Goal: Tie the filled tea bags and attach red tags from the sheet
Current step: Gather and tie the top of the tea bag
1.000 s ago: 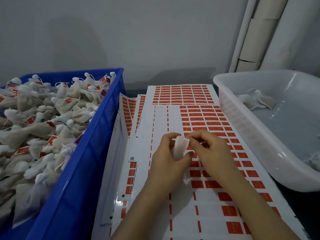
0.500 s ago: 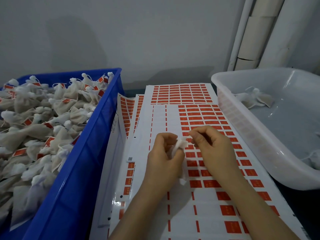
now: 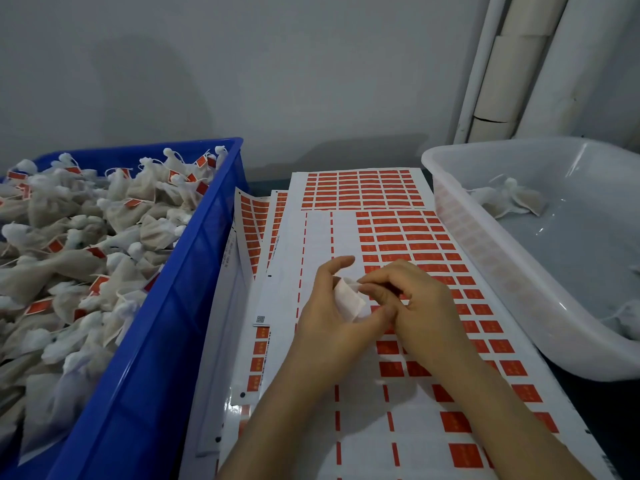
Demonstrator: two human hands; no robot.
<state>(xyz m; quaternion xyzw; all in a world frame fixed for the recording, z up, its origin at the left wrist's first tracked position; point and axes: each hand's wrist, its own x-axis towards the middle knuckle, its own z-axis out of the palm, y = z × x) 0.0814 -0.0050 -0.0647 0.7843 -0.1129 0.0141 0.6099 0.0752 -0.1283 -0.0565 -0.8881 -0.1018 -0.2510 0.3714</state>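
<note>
Both hands have drawn closer together over the last second, and the left forefinger, curled before, now lifts straight toward 12 o'clock while the right fingertips have come back onto the top of the bag; to my eye this is the neck being gathered for tying, with no tag on this one yet. Largest first: the blue crate (image 3: 145, 341) at 9 o'clock is heaped with tied, red-tagged bags, and the white tub (image 3: 485, 271) at 3 o'clock holds only a few bags, so I judge most of the batch is done. Between them on the worktop lies the tag sheet (image 3: 398, 237), part of it already stripped, with red tags remaining toward 12 and 3 o'clock. Above the sheet, the left hand (image 3: 329, 317) cradles the tea bag (image 3: 348, 299), thumb and lower fingers curled round it, forefinger free. Touching it at 3 o'clock, the right hand (image 3: 419, 306) is curled, its fingertips (image 3: 367, 284) pinching the bag's top edge. Any string is too fine to make out.
</note>
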